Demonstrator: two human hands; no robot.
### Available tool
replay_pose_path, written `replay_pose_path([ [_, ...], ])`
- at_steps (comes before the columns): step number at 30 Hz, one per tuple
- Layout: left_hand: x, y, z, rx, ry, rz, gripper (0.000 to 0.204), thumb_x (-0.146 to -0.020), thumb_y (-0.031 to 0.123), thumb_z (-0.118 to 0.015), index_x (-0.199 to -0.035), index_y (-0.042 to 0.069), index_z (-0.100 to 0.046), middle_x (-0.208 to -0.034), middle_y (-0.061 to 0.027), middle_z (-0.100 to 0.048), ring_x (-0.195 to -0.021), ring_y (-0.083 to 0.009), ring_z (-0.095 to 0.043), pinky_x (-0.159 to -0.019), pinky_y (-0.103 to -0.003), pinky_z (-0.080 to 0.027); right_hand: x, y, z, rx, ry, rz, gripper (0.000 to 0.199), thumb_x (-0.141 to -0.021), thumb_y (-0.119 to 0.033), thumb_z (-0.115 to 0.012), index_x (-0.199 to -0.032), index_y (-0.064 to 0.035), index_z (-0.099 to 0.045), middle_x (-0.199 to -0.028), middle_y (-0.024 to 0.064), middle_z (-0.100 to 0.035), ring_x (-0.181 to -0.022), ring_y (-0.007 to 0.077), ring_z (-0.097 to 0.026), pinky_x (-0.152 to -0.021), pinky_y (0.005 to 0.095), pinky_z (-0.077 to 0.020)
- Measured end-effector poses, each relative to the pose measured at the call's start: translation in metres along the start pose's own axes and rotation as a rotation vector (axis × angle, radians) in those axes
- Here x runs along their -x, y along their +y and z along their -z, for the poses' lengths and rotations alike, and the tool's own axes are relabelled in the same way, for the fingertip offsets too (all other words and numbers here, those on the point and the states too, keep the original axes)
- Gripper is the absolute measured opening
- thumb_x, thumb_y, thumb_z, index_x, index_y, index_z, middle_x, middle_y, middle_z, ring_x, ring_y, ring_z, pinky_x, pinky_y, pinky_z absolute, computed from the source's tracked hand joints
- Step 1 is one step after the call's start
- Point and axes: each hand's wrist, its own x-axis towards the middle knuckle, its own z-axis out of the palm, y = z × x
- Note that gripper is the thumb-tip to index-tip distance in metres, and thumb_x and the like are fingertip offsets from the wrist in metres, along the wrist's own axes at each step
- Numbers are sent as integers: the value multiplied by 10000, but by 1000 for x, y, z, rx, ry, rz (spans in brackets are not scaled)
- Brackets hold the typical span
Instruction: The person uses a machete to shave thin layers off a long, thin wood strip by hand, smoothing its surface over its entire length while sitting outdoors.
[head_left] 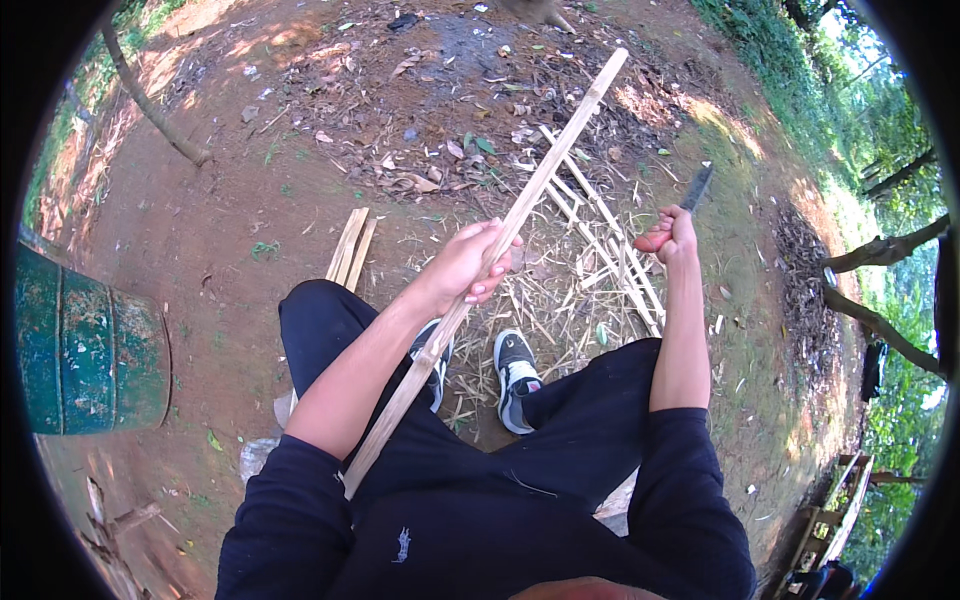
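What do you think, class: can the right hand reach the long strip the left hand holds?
Probably yes: nothing visible blocks the gap between the right hand and the long strip. But that hand grips a knife, so grasping the strip would likely be awkward.

Bare left hand (463,262) curled tight, dark-sleeved arm (350,385) slanting toward 1 o'clock; bare right hand (679,234) clenched, forearm (682,325) pointing to 12 o'clock.

Mid-frame, a long pale wooden strip (556,160) looks matt and fibrous; at right, a dark metal knife blade (698,187) looks dull; far left, a green metal drum (90,345) looks rough.
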Motion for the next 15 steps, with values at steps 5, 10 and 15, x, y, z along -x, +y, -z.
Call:
replay_pose_path([
  [5, -13, -12, -4, 106, 78, 29, 411, -1085, 320, -271, -1190, 7, -517, -709, 0, -515, -377, -57, -361, -322, -195, -322, 63, 33, -44, 542, 38, 351, 103, -844, -103, -622, -781, -62, -552, -569, -25, -493, -496, 92, -499, -451, 253, -399],
  [10, -4, -6, -7, 0, -60, 17, 387, -1083, 340, -254, -1298, 96, -462, -691, 19, -456, -421, -55, -403, -352, -191, -346, 115, 52, -79, 1093, -212, 1074, 141, -807, -112, -643, -705, -35, -582, -560, 106, -594, -446, 196, -575, -448, 370, -432],
  [15, -1, 1, -8, -306, -10, 34, 329, -1074, 278, -357, -1283, 47, -465, -696, 37, -403, -449, -34, -368, -374, -189, -324, 141, 75, -95, 1405, -426, 1449, 126, -732, -137, -671, -770, -85, -563, -628, 98, -629, -547, 279, -647, -496, 407, -510],
])
